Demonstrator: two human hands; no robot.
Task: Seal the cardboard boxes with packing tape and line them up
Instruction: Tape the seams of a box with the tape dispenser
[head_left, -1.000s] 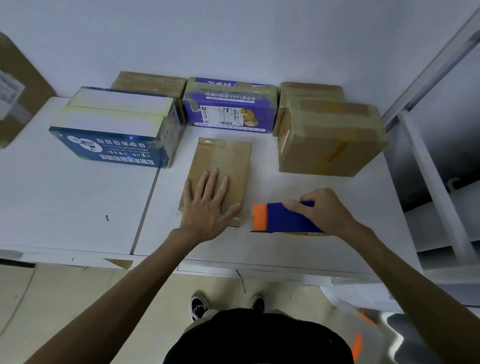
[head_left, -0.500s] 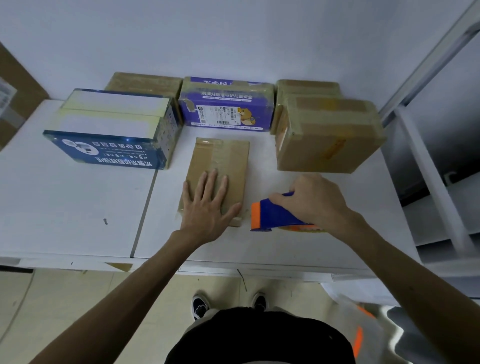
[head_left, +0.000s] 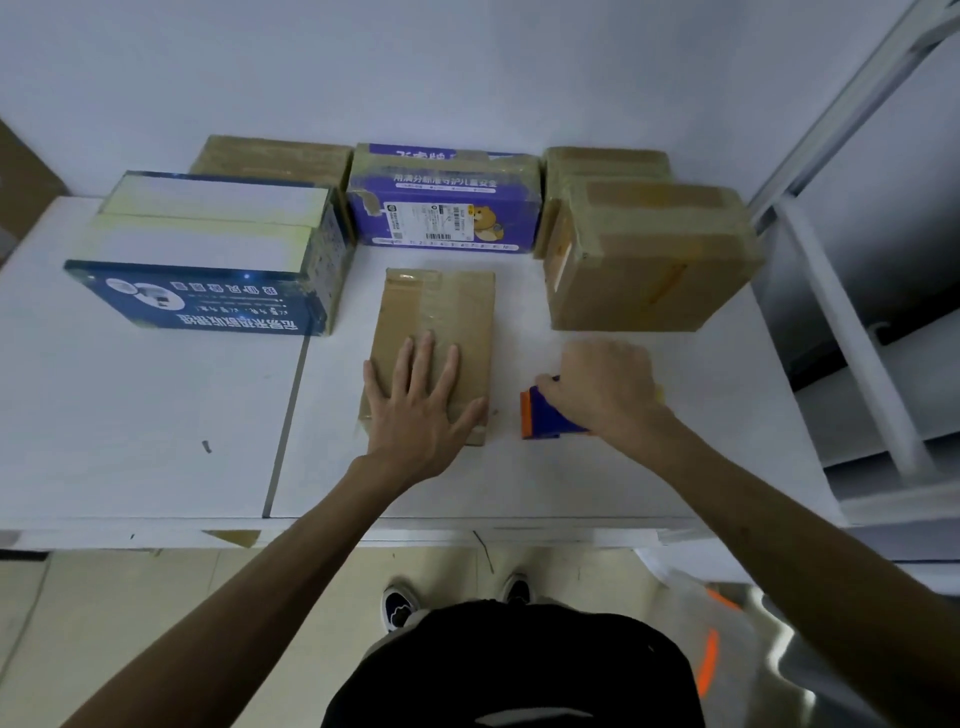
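My left hand (head_left: 415, 410) lies flat on the near end of the flat brown box (head_left: 441, 306), fingers straight and spread, palm pressing it down onto the white table (head_left: 156, 415). The box sits in the middle of the table, long side running away from me, apart from every other box. My right hand (head_left: 602, 389) is curled round the blue and orange tape dispenser (head_left: 545, 415), which is down at the table just to the right of the box, orange end facing it and not touching it.

By my reckoning most of the work is done. Along the far wall stand a brown box at the far left (head_left: 275, 156), a purple box (head_left: 447, 208) and another brown box at the far right (head_left: 602, 158), all showing tape. In front of them the blue box (head_left: 208, 260) on the left and the big brown box (head_left: 649, 260) on the right are taped across their tops too.

The flat box has a glossy strip down its top and a patch at its far end. The near end is under my palm, so I cannot tell whether that seam is closed. What looks left is any last strip on this one, then sliding it up into the gap between the blue and big brown boxes so the row reads straight
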